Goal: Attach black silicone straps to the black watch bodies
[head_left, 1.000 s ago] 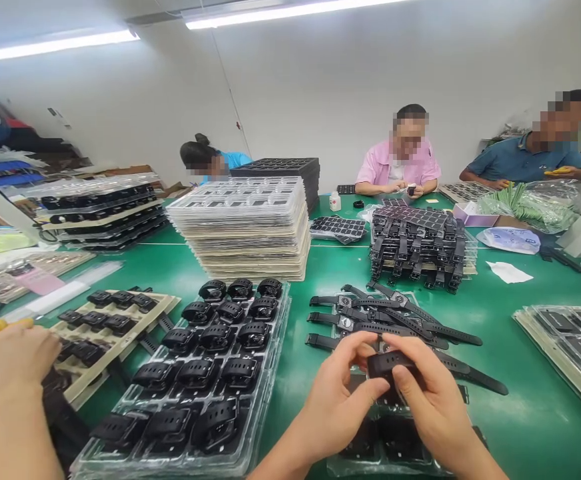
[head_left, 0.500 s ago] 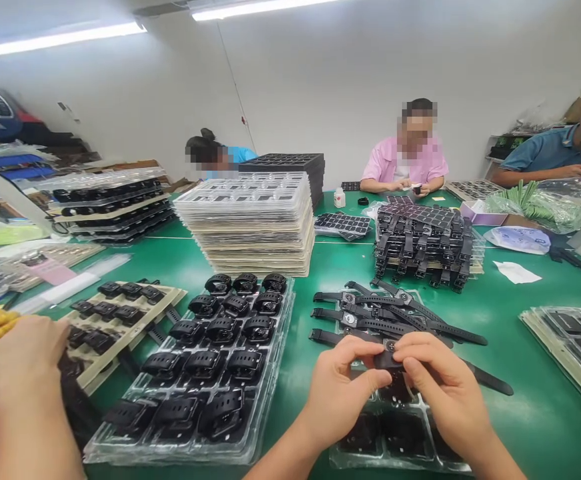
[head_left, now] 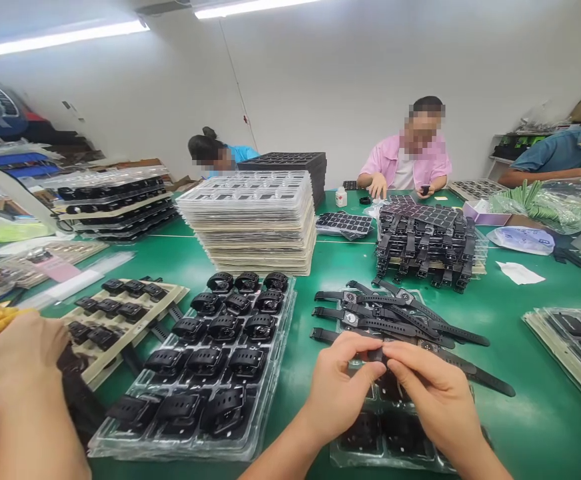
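Observation:
Between my fingertips is a black smartwatch (head_left: 377,356), mostly covered by my fingers. My left hand (head_left: 343,393) pinches it from the left with thumb and forefinger. My right hand (head_left: 433,390) is closed on it from the other side, its thumb and fingertips meeting those of the left. Below both hands lies a clear plastic tray (head_left: 338,460) with black watch pieces in its pockets. Just beyond my hands, several black smartwatches (head_left: 370,313) lie with their straps stretched out, overlapping one another.
Left of my hands, a clear tray (head_left: 278,373) holds rows of strapped watches. Behind it rises a tall stack of plastic trays (head_left: 255,233). Farther back is a pile of watch trays (head_left: 425,247). A co-worker's gloved hand (head_left: 15,347) is at far left; more trays (head_left: 565,360) lie right.
My fingertips have drawn together over the smartwatch, covering its sensor side, which showed before. Across the table, the co-worker in pink has lowered one hand toward the tabletop.

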The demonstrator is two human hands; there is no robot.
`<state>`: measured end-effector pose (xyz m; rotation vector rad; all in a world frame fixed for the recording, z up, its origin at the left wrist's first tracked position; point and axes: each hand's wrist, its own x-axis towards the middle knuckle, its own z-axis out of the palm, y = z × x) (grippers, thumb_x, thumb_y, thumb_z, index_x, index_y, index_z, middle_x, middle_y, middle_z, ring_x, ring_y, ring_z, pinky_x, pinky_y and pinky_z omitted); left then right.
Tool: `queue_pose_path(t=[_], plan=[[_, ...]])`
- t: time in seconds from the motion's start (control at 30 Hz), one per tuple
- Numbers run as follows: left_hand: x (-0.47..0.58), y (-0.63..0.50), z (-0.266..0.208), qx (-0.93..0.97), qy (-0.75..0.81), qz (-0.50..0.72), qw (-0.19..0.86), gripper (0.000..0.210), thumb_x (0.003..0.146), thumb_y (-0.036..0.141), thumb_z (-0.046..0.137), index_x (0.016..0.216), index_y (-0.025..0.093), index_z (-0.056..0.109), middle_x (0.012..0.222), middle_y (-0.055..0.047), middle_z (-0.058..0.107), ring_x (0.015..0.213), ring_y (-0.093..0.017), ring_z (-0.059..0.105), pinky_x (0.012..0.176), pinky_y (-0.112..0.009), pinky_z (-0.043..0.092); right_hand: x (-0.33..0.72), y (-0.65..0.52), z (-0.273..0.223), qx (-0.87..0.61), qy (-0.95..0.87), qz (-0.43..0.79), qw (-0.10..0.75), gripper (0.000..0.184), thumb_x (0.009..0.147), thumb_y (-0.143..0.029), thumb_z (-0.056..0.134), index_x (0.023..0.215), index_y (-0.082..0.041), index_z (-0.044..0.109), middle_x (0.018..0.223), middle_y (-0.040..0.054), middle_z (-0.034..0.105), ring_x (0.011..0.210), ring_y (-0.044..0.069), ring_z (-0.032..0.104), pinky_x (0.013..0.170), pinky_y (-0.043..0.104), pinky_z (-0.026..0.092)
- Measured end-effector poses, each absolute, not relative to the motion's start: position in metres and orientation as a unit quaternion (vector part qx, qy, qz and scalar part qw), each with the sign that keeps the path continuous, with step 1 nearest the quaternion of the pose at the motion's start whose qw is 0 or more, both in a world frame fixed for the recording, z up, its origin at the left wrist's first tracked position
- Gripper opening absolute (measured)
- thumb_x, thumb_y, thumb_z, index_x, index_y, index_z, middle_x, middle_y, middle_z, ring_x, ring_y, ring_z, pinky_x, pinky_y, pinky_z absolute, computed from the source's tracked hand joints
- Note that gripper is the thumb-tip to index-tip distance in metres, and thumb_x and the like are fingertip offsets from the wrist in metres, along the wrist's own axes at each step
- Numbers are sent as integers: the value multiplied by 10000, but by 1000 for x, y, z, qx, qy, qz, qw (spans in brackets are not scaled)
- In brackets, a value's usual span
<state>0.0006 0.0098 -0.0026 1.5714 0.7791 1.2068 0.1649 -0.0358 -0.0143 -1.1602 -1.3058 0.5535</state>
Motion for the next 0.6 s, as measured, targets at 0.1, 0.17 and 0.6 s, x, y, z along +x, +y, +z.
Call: queue_pose_path(t=[0.1, 0.17, 0.6], plan=[[1, 8, -2, 623, 297, 490, 532, 316, 786, 97, 746, 1073, 226, 777, 959, -49, 759, 872, -171, 687, 814, -267, 570, 162, -36, -14, -535, -474, 304, 629, 141, 849, -410, 768, 906, -312, 852, 794, 31, 786, 610, 184, 687, 591, 257, 597], [2, 8, -2, 605, 281, 487, 564, 332, 823, 118, 733, 1138, 223, 746, 1022, -65, 769, 917, -181, 707, 829, -271, 584, 161, -35, -12, -539, -423, 365, 630, 242, 822, -497, 785, 876, -270, 849, 622, 24, 699, 486, 148, 577, 461, 234, 514], [-2, 18, -8, 833, 172, 522, -62, 241, 925, -17, 545, 1125, 56, 659, 894, -141, 724, 830, -224, 645, 673, -344, 603, 156, -36, -7, -492, -400, 459, 623, 228, 729, -322, 856, 881, -245, 706, 1018, 55, 757, 905, 238, 679, 756, 305, 548]])
